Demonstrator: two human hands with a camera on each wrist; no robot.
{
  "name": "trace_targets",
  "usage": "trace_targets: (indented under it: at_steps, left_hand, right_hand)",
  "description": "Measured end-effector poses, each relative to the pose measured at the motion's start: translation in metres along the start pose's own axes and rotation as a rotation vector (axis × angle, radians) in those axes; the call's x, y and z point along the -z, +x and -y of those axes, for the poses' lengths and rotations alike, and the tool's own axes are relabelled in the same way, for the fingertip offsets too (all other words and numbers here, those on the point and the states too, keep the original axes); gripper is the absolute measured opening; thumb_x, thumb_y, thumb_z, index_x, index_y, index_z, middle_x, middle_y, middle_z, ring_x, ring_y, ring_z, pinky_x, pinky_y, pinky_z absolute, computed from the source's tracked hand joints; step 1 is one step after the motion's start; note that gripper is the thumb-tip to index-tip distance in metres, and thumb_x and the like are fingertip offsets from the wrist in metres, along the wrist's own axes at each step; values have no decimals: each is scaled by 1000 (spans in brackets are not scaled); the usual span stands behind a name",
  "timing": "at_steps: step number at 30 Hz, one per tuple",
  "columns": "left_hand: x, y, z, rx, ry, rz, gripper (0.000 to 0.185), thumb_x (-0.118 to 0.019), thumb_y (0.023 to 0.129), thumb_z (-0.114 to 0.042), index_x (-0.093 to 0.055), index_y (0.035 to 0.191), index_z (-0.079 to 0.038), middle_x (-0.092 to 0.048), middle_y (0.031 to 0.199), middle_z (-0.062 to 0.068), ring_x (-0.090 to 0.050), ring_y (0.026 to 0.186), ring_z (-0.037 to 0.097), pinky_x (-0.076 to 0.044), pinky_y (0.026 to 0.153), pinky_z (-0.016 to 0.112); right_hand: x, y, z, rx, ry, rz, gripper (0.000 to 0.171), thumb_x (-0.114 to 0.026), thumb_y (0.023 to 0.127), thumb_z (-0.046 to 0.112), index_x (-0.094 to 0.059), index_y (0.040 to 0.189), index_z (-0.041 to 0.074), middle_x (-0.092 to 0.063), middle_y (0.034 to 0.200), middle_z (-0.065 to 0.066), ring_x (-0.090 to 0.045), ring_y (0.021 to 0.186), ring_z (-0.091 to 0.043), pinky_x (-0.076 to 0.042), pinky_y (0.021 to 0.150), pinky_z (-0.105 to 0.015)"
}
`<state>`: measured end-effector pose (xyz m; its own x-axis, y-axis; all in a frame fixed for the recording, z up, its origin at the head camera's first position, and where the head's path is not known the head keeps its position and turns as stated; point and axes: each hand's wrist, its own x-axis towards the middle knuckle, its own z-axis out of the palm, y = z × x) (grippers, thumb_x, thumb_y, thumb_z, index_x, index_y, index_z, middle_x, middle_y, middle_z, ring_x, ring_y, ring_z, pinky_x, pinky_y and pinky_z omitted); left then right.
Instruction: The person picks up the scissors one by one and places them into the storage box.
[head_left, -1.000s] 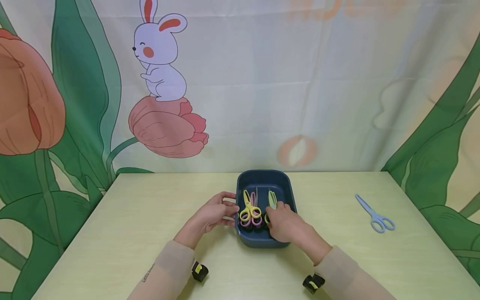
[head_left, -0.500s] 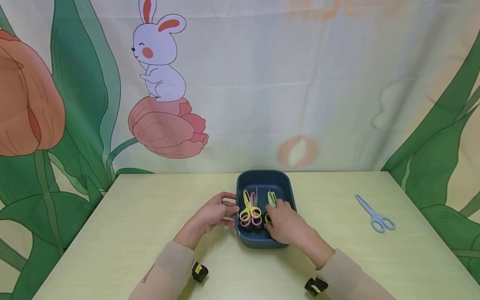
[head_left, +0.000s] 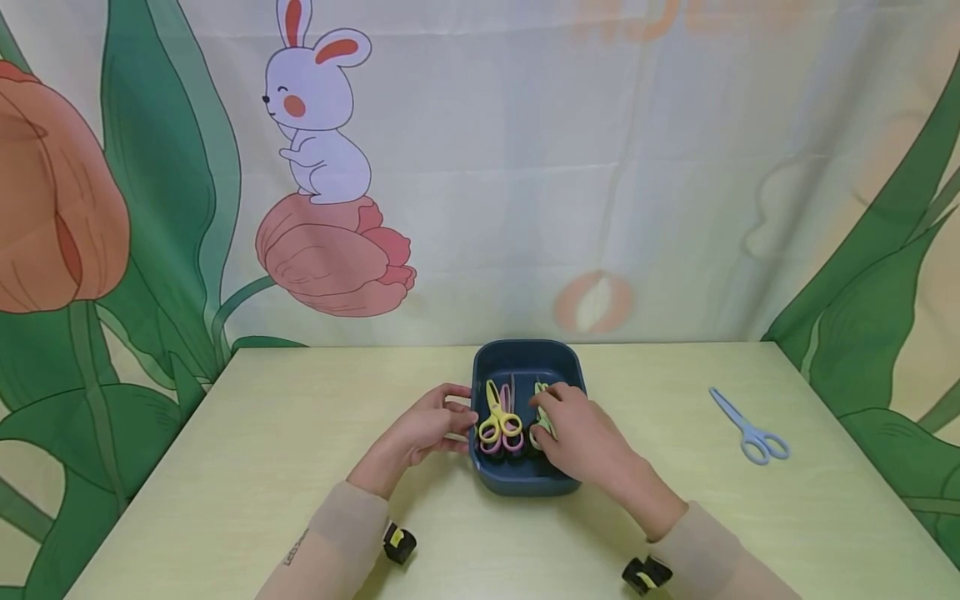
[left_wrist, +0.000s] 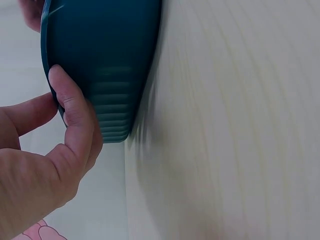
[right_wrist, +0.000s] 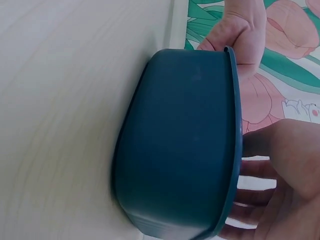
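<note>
My left hand [head_left: 435, 425] pinches the left rim of a dark blue plastic bin [head_left: 525, 485], thumb on the rim and fingers against the outer wall [left_wrist: 107, 55]. Inside lie yellow scissors [head_left: 497, 410] on top of pink-handled scissors [head_left: 514, 442], with black handles partly showing beneath. Light green scissors [head_left: 543, 422] lie in the bin's right half. My right hand [head_left: 581, 433] reaches over the near right rim, thumb and forefinger apart around the green scissors. In the right wrist view its fingers [right_wrist: 257, 195] stretch in over the rim; the bin wall hides their tips.
Light blue scissors [head_left: 747, 427] lie alone on the pale wooden table [head_left: 262, 467], to the right of the bin. A printed curtain [head_left: 480, 167] with a rabbit and tulips hangs behind the table's back edge.
My right hand has shifted slightly up and right, and its thumb and forefinger have spread, uncovering more of the green scissors. The left hand and the bin stay where they were.
</note>
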<state>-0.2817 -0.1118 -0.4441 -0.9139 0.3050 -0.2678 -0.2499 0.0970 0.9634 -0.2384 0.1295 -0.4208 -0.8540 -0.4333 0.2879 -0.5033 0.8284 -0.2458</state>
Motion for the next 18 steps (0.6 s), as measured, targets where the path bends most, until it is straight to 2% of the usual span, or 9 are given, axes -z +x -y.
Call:
trace_targets:
  at_steps: [4,10,18]
  left_hand:
    - [0,1,0,5,-1,-3,49,-60,101,-1,-40,146,1,-54,114,18,-61,84,24,-60,70,37]
    - [0,2,1,7,-1,1,49,-60,101,-1,-41,146,1,-54,114,18,-62,84,24,-60,71,37]
    - [1,2,1,2,-2,2,49,-60,101,0,-40,146,1,-55,115,19,-62,82,24,-60,70,37]
  right_hand:
    - [3,-4,-4,10,47,-21,26,-76,94,16,-71,117,5,-65,113,-11,-63,96,-24,-56,83,-40]
    - [8,-10,-17,19,82,-97,21,-73,96,13,-70,114,4,-66,113,-11,-64,103,-27,-56,85,-43]
    - [18,-15,-37,-20,129,-180,18,-70,97,12,-70,113,5,-66,112,-11,-64,97,-26,-55,80,-43]
